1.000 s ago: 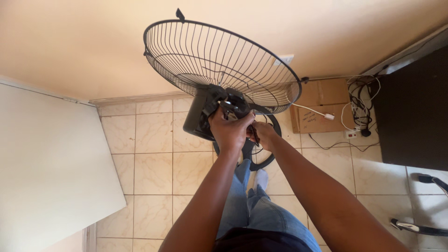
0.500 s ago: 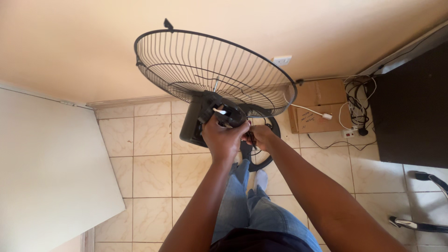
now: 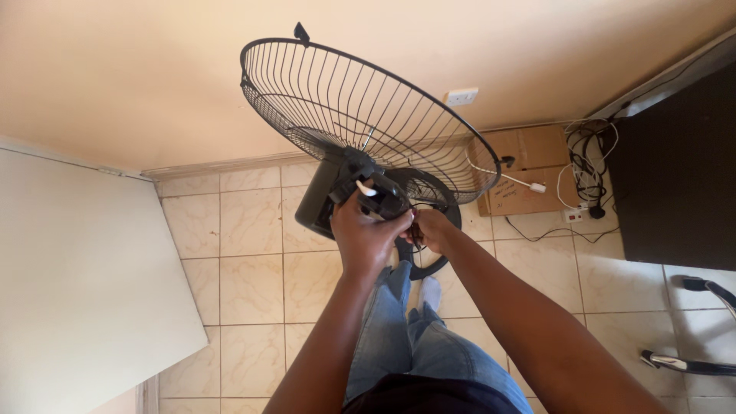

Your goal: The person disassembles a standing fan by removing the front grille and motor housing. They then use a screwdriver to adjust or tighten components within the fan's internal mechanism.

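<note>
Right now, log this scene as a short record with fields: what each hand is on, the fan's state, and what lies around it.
left hand: grips the motor housing behind the fan guard
right hand: on the fan's neck, beside the left hand
fan: tilted, wire guard facing up, round base on the tiled floor
nearby: cardboard box, tangled cables, wall socket
</note>
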